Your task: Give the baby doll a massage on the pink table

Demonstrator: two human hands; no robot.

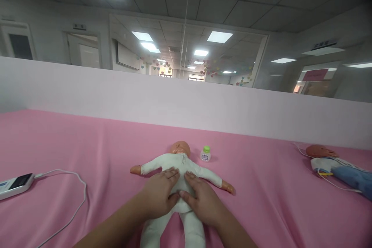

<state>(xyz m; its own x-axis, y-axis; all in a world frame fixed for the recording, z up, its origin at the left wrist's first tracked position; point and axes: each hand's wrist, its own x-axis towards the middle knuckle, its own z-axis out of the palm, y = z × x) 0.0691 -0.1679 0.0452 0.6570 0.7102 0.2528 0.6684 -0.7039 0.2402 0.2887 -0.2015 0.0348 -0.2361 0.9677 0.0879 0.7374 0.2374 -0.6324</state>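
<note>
A baby doll [181, 162] in a white one-piece suit lies on its back on the pink sheet [87, 151], head away from me, arms spread. My left hand [159, 193] rests flat on the doll's belly, fingers stretched out together. Beside it my right hand [200, 197] also lies flat on the belly, thumb touching the left hand. Neither hand holds anything. The doll's lower legs run out of view at the bottom.
A small white bottle with a green cap [205, 154] stands right of the doll's head. A second doll [334, 164] in blue with a cable lies far right. A white device [15, 185] with a cord lies far left. A pale partition [186, 104] bounds the back.
</note>
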